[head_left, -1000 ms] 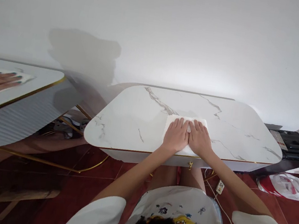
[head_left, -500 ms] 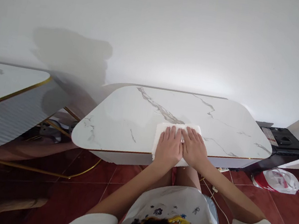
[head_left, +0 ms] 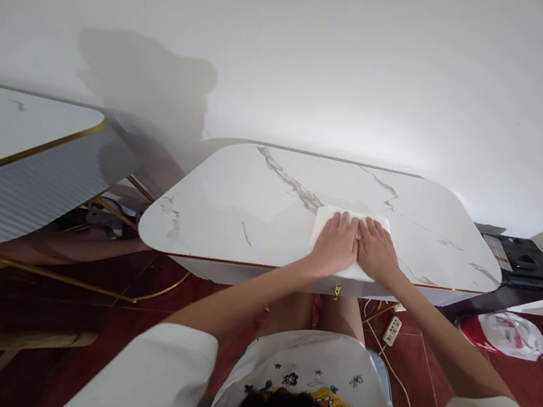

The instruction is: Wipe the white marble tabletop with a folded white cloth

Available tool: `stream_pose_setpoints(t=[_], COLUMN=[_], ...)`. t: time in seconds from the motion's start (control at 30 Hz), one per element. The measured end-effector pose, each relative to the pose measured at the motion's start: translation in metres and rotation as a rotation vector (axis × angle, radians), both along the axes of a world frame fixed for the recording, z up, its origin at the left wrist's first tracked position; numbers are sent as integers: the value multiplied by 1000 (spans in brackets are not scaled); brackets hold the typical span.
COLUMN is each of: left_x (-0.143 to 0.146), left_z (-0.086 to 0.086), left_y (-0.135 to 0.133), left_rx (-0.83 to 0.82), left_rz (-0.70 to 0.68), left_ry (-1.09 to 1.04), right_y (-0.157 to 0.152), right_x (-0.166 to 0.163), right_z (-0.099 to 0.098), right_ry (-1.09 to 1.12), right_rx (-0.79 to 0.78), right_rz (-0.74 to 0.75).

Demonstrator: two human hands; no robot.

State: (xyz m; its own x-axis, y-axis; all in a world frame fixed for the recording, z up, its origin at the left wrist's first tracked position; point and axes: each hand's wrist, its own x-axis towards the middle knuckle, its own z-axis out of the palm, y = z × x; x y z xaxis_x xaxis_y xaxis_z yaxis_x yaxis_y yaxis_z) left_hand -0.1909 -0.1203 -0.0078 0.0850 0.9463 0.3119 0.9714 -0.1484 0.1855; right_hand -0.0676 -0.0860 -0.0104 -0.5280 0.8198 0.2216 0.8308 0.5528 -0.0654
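My left hand (head_left: 336,245) lies flat on a folded white cloth (head_left: 319,227), its fingers stretched toward the wall. Right beside it, my right hand (head_left: 376,251) presses on the same cloth, also flat, and the two hands touch near the thumbs. Beneath the cloth is the white marble-patterned top of a narrow table (head_left: 215,206) with rounded corners and a thin gold front edge. Part of the cloth is hidden under my palms. Just below the hands, a gold knob (head_left: 336,291) shows on the table's front.
Another marble-topped cabinet (head_left: 25,122) stands at the left. A black case (head_left: 528,263) is at the right, with a red and white plastic bag (head_left: 506,333) on the tiled floor. A power strip (head_left: 392,330) and cable lie by my legs. The wall (head_left: 321,62) borders the table's back.
Both hands and the cloth have slid to the right and back from the table's front edge. The gold knob and more of the power strip now show. The view has shifted slightly.
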Motion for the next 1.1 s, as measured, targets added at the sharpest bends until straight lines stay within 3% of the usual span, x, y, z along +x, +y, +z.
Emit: stream_pose_setpoints(t=[0.2, 0.57, 1.1], left_x=[-22, -50, -88], left_z=[3, 0, -1], left_y=[59, 151, 230], left_rx=[-11, 21, 11], left_rz=[29, 100, 95], left_ry=[-24, -81, -134], right_y=[60, 165, 241], right_x=[-24, -56, -95], right_z=[8, 1, 1], right_ry=[-3, 16, 68], right_rx=[-48, 7, 12], right_rz=[31, 77, 67])
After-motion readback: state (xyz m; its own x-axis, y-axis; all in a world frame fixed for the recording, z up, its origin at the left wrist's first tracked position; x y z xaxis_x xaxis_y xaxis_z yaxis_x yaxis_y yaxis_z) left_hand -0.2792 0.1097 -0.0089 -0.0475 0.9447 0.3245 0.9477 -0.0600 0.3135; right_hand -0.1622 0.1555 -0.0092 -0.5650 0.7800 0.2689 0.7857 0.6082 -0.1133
